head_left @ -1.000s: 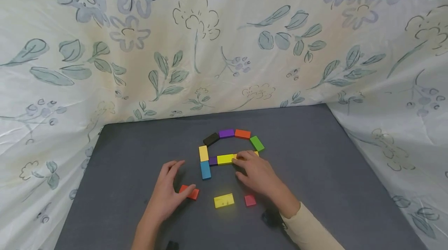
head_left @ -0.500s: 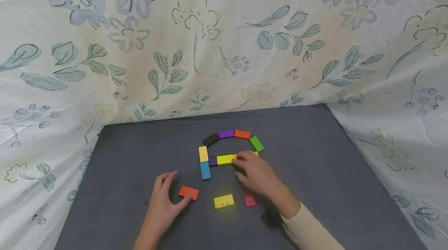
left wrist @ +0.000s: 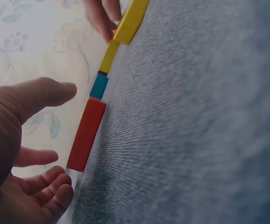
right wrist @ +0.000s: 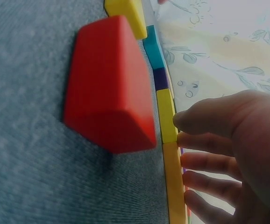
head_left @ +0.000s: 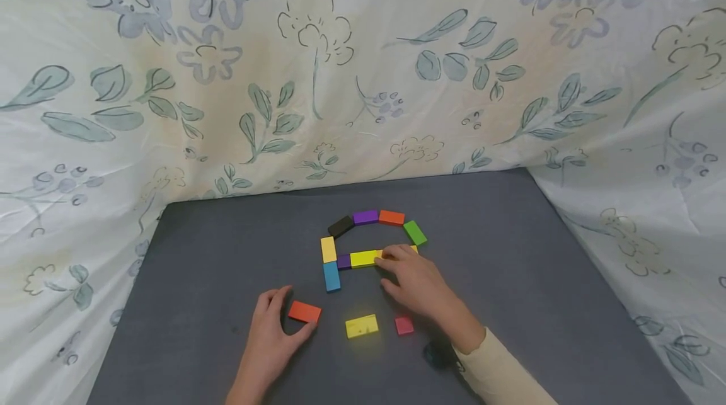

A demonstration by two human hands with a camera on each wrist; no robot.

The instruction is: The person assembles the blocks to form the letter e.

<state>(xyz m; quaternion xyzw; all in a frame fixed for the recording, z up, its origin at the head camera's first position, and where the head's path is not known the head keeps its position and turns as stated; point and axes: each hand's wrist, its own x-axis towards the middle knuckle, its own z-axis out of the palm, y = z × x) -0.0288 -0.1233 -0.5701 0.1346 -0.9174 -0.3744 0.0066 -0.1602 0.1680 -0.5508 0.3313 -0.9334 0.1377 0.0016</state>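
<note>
In the head view, my left hand (head_left: 271,337) stands beside a red-orange block (head_left: 304,312), thumb near its front edge and fingers to its left. The left wrist view shows thumb and fingers spread apart around this red-orange block (left wrist: 87,134), not closed on it. My right hand (head_left: 421,284) is at the row of blocks, its fingers partly covering an orange-yellow block. In the right wrist view, its fairly straight fingers lie along the orange-yellow block (right wrist: 173,182), with the thumb near a bright yellow block (right wrist: 166,115). Whether they touch is unclear.
A closed outline holds black (head_left: 341,227), purple (head_left: 365,217), orange-red (head_left: 392,218), green (head_left: 415,233), pale yellow (head_left: 328,249) and blue (head_left: 331,276) blocks. Nearer lie a loose yellow block (head_left: 362,326) and a small red block (head_left: 404,325). Patterned cloth (head_left: 363,77) borders the dark table (head_left: 215,266).
My left hand has drawn back a little toward me, and its thumb has slid off the top of the red-orange block to its near edge. The right hand has stayed in place.
</note>
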